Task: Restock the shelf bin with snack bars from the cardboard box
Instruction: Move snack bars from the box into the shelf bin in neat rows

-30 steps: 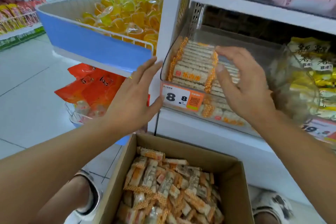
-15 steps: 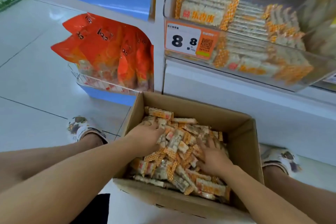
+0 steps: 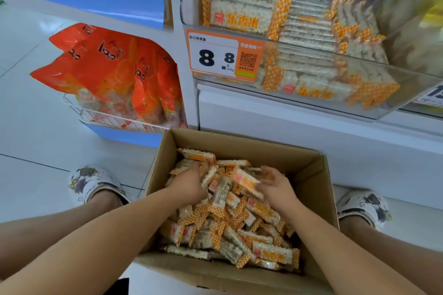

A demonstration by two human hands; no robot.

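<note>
Down at the person's feet the cardboard box [image 3: 318,201] sits open on the floor, heaped with loose snack bars [image 3: 230,227], far too many and too tangled to count; several dozen at a guess. Both hands are buried in the pile near the box's far edge: the left hand [image 3: 189,185] has its fingers curled into the wrappers, and the right hand [image 3: 275,188] grips a bar lying across its fingers. Nothing has left the box in this grab yet.

Above, at the shelf's front edge, the one clear shelf bin [image 3: 374,74] already holds neat rows of bars along its left side and front, with bare space toward its right rear. I'd say restocking is partway, with plenty left. One price tag [image 3: 223,55] hangs on the bin's left front corner.
</note>
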